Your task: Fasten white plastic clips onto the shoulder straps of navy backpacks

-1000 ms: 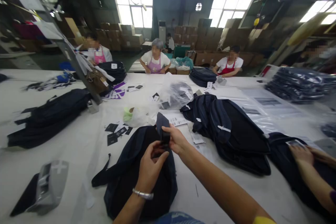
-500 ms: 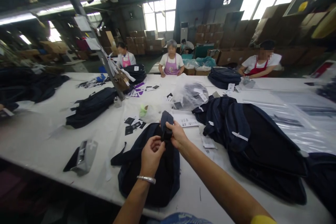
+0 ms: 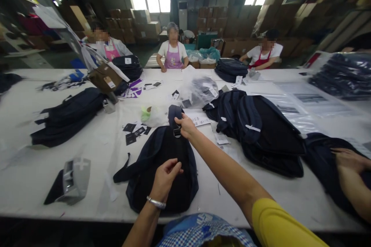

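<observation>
A dark navy backpack (image 3: 145,185) lies on the white table in front of me, its black back side up. My right hand (image 3: 188,126) is closed on one of its shoulder straps (image 3: 174,113) and holds it raised above the top of the bag. A black buckle (image 3: 176,132) hangs at the end of that strap. Lower down, over the black panel, my left hand (image 3: 167,173) is pinched, thumb against fingers; whatever it may hold is too small to make out. The other shoulder strap (image 3: 123,173) trails off to the left.
More backpacks (image 3: 272,131) are stacked to the right, where another person's hand (image 3: 352,162) rests. Black tags (image 3: 135,133), a plastic bag (image 3: 199,90) and a grey pouch (image 3: 77,181) lie around. A post (image 3: 69,40) stands left. Several people work across the table.
My left hand has come away from the strap's buckle, down toward me. The right hand still holds the strap. The view has shifted, and another person's hand now shows at right.
</observation>
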{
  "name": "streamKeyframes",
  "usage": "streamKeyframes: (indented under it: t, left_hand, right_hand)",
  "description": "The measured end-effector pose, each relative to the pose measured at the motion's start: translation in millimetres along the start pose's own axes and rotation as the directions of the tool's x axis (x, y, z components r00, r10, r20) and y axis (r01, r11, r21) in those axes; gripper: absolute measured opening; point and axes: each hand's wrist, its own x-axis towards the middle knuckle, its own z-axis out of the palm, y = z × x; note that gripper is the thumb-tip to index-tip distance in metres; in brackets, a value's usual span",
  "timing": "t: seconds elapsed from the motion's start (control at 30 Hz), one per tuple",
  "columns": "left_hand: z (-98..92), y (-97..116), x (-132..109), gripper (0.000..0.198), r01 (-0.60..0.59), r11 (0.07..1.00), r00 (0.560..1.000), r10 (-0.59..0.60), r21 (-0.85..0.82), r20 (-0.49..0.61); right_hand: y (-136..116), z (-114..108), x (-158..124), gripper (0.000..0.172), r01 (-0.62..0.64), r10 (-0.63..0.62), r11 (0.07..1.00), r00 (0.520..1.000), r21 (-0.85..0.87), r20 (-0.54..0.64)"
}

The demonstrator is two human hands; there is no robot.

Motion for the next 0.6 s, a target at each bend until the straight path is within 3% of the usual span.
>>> streamKeyframes:
  t: [0.2,0.43,0.6]
  left_hand:
    - [-14.6,-35.1,-16.2,0.046,0.157,0.986,0.988,-0.155,-0.061,0.027]
    - [-32.2,-70.5,-18.2,0.049,0.240,0.971,0.969,-0.241,0.014,0.062]
    - [-37.1,-100.9,-19.0,0.045,0.296,0.946,0.934,-0.316,0.134,0.169]
  right_hand:
    - [-6.3,-11.8,34.4,0.034,0.026,-0.028,0.999,0.998,-0.046,-0.049]
    - [29.5,-25.2,52.8,0.035,0.025,-0.040,0.995,0.988,-0.098,-0.150]
    - [51.5,-43.0,55.9,0.032,-0.010,-0.006,0.998,0.974,-0.069,-0.227]
